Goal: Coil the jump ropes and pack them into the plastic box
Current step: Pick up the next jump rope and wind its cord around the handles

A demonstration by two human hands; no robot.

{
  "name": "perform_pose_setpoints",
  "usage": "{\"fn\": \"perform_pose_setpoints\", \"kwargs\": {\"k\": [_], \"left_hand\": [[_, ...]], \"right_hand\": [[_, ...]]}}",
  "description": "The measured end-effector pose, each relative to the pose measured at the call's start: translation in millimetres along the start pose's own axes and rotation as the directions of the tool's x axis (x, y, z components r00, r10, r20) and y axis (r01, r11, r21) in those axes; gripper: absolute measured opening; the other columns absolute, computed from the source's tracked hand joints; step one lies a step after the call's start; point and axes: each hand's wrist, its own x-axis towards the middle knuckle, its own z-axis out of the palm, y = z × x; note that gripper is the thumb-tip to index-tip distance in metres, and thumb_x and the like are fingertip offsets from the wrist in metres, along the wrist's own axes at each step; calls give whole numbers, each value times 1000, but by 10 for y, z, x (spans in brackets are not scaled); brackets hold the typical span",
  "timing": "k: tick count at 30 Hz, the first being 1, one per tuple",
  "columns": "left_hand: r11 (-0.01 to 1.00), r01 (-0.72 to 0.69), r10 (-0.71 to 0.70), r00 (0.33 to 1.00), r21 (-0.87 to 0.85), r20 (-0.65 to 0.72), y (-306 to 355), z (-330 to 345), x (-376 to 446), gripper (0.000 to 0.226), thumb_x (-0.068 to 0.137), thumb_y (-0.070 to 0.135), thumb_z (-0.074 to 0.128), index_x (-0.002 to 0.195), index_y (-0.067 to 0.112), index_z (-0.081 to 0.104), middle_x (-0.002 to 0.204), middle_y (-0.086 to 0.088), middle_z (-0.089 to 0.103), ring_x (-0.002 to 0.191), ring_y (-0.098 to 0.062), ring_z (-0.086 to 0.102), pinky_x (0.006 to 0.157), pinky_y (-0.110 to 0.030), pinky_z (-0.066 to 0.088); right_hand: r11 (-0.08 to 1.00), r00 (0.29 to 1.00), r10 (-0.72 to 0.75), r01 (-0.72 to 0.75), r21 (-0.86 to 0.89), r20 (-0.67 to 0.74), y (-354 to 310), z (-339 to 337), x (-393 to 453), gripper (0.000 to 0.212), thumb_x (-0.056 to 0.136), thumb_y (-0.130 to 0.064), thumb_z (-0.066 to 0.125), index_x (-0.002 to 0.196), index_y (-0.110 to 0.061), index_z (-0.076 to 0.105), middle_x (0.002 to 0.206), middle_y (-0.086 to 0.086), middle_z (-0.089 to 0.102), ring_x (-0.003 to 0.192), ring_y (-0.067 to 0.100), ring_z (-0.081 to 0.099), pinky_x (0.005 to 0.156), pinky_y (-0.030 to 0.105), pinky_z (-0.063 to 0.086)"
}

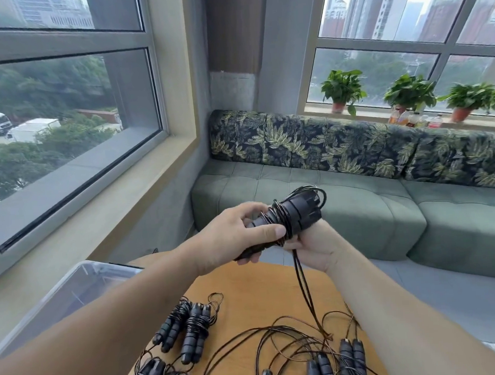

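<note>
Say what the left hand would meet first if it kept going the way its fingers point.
The left hand grips the jump rope bundle, pointing right and away. Beyond the bundle, the green sofa is probably next, though depth is unclear.

Matt black ribbed handles point(289, 213) are wound with thin glossy dark cord point(305, 294). A smooth orange wood-look bench point(264, 280) is seen beside a clear glossy plastic box point(80, 284). The sofa point(359, 208) is covered in soft matt cloth.
</note>
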Motion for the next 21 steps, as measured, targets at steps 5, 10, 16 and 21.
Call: {"fn": "perform_pose_setpoints", "kwargs": {"k": [5, 10, 16, 21], "left_hand": [[997, 77, -76, 997, 21, -18, -59, -11, 19, 63, 72, 46, 73, 120, 18, 45, 71, -9, 60, 52, -20, 47, 51, -30, 38], [997, 71, -71, 995, 2, 65, -116, -38, 39, 61, 76, 43, 69, 127, 20, 46, 77, -8, 62, 68, -23, 51, 62, -34, 42], [779, 9, 39, 997, 627, -63, -132, -98, 247, 64, 89, 26, 68, 146, 24, 38, 131, -2, 41, 110, -22, 54, 94, -30, 44], [571, -59, 51, 998, 819, 37, -321, -51, 345, 77, 89, 23, 67, 154, 19, 26, 142, -4, 30, 114, -31, 54, 101, -36, 41]], "right_hand": [[991, 988, -75, 90, 102, -136, 223, 189, -119, 34, 95, 7, 38, 74, -11, 60, 60, -2, 43, 42, 3, 30, 37, 15, 19], [995, 929, -101, 91, -45, -356, 330, 303, -139, 26, 97, 1, 37, 80, -12, 52, 59, -1, 38, 41, 6, 27, 37, 18, 18], [726, 938, -131, -129, -675, -320, 469, 403, -301, 34, 103, -31, 42, 80, -14, 60, 66, 3, 49, 52, 15, 36, 50, 28, 29], [220, 978, -47, -188, -957, -203, 219, 449, -348, 22, 94, -15, 46, 76, -13, 58, 73, 5, 60, 58, 21, 49, 50, 26, 38]]}}
